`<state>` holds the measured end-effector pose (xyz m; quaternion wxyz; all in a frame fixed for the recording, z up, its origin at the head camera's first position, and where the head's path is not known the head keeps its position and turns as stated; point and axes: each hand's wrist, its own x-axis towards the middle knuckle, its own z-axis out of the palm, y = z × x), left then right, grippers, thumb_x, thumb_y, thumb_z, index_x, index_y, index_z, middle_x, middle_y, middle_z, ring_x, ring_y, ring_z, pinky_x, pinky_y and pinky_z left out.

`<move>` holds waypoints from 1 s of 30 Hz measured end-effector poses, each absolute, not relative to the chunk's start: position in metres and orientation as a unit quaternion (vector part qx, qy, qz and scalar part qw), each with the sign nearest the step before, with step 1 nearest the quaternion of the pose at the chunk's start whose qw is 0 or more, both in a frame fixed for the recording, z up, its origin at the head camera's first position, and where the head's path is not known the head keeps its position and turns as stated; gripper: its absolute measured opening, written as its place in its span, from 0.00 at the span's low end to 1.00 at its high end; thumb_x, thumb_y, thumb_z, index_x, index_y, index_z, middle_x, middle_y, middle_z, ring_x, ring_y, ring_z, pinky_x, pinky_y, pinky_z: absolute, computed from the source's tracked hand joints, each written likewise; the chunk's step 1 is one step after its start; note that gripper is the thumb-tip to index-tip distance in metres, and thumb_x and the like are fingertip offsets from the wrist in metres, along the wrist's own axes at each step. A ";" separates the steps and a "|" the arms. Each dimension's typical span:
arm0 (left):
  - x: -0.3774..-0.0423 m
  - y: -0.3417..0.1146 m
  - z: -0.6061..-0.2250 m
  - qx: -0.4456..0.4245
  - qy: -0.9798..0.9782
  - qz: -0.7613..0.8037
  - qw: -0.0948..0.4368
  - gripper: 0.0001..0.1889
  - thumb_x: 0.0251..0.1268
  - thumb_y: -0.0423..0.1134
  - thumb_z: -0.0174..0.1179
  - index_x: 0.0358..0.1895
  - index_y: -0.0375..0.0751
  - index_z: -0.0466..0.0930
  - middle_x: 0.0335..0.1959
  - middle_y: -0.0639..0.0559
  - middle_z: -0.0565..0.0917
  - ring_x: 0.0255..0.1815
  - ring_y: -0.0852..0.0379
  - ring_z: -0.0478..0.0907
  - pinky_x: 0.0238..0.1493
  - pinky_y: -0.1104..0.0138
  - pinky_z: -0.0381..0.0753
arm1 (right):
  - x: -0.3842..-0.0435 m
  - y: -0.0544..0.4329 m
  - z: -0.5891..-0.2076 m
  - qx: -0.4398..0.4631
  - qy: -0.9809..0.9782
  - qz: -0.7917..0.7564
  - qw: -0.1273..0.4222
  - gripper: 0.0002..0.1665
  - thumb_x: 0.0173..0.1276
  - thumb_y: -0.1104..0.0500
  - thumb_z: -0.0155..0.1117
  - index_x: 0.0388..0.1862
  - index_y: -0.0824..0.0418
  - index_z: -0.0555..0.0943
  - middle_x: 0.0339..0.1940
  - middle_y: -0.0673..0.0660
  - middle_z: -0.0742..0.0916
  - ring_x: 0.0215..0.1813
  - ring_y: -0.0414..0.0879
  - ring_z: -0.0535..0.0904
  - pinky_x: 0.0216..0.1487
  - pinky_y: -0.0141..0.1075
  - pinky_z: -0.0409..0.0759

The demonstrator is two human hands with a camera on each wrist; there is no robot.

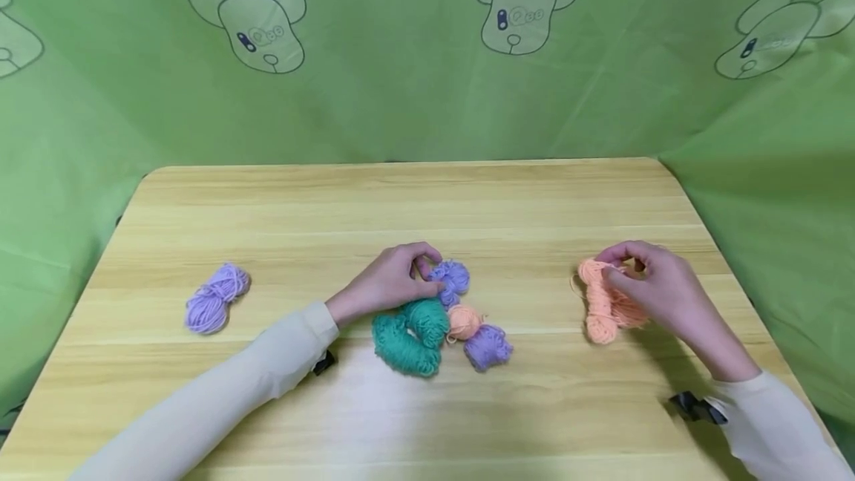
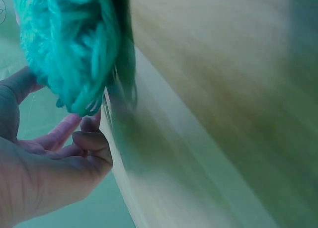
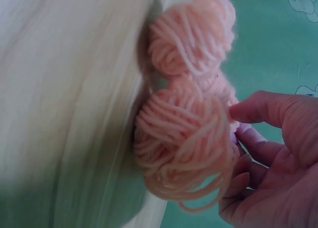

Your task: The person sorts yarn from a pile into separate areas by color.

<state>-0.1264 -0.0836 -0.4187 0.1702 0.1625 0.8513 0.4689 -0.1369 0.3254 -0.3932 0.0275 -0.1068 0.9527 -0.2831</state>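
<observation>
My left hand [image 1: 390, 280] pinches the left edge of a small purple yarn bundle [image 1: 454, 277] between thumb and fingers. Just below it lie two teal yarn skeins [image 1: 404, 351], a small peach yarn ball [image 1: 464, 322] and another purple yarn bundle [image 1: 488, 348]. In the left wrist view, a teal skein [image 2: 74, 44] hides the fingertips' contact. Over to the right, my right hand [image 1: 654, 284] holds the upper part of a peach yarn skein [image 1: 601, 318] with thumb and fingers. A second peach skein [image 1: 626, 309] lies against it, partly under the hand.
A purple yarn skein [image 1: 217, 298], narrowed at its middle, lies alone on the left of the wooden table [image 1: 320, 206]. Green cloth [image 1: 401, 110] with printed bear heads hangs behind and beside the table. Black straps show at both sleeves.
</observation>
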 end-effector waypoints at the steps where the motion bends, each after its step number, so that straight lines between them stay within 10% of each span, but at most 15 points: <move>1: -0.127 -0.083 -0.419 0.163 0.852 0.468 0.170 0.23 0.70 0.38 0.74 0.64 0.33 0.82 0.41 0.49 0.83 0.39 0.53 0.78 0.45 0.62 0.81 | -0.138 0.326 -0.393 -0.107 0.953 -0.282 0.030 0.09 0.78 0.60 0.70 0.53 0.60 0.88 0.30 0.55 0.79 0.31 0.47 0.70 0.27 0.38 0.69; 10: -0.129 -0.073 -0.417 0.142 0.852 0.468 0.188 0.23 0.69 0.36 0.74 0.64 0.33 0.81 0.40 0.48 0.83 0.38 0.54 0.79 0.44 0.63 0.81 | -0.145 0.330 -0.397 -0.142 0.953 -0.267 0.001 0.09 0.73 0.65 0.74 0.49 0.63 0.89 0.44 0.59 0.88 0.40 0.50 0.76 0.38 0.36 0.72; 30: -0.132 -0.066 -0.415 0.083 0.863 0.457 0.199 0.09 0.63 0.32 0.76 0.43 0.36 0.86 0.32 0.50 0.84 0.33 0.56 0.78 0.38 0.66 0.79 | -0.140 0.329 -0.407 -0.140 0.952 -0.274 0.001 0.10 0.72 0.66 0.72 0.50 0.65 0.90 0.38 0.57 0.85 0.37 0.51 0.72 0.33 0.37 0.70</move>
